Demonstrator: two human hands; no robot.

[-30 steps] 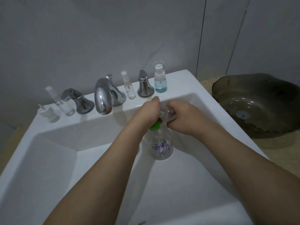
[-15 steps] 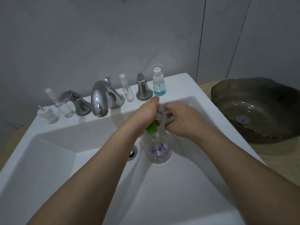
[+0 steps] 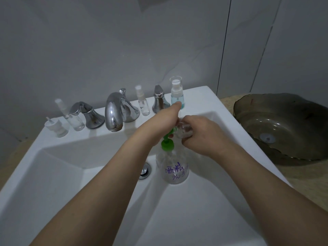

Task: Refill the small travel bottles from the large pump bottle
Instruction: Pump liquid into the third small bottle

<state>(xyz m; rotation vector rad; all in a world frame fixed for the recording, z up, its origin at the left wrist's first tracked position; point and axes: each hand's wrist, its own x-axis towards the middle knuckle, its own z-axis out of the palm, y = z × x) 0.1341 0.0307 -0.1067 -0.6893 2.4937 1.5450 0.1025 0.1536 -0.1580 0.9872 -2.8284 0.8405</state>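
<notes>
A large clear pump bottle [image 3: 174, 170] with purple handwriting and a green pump head [image 3: 167, 143] stands inside the white sink [image 3: 53, 174]. My left hand [image 3: 164, 119] lies on top of the pump head, its index finger stretched forward. My right hand [image 3: 200, 134] grips a small clear travel bottle [image 3: 184, 130], tilted with its mouth at the green nozzle. More small bottles stand on the sink's back ledge: a blue-tinted one [image 3: 177, 94], a thin spray bottle [image 3: 142, 103], another spray bottle [image 3: 71, 116] and a squat capped one [image 3: 56, 127].
A chrome faucet [image 3: 115, 110] with two handles [image 3: 88, 115] [image 3: 159, 101] sits on the ledge. The drain [image 3: 145, 170] lies left of the pump bottle. A dark glass basin [image 3: 282, 125] rests on the counter to the right. Grey tiled wall behind.
The pump head has come up from under my left hand, showing more green stem and collar. Both hands stay at the nozzle with the small bottle.
</notes>
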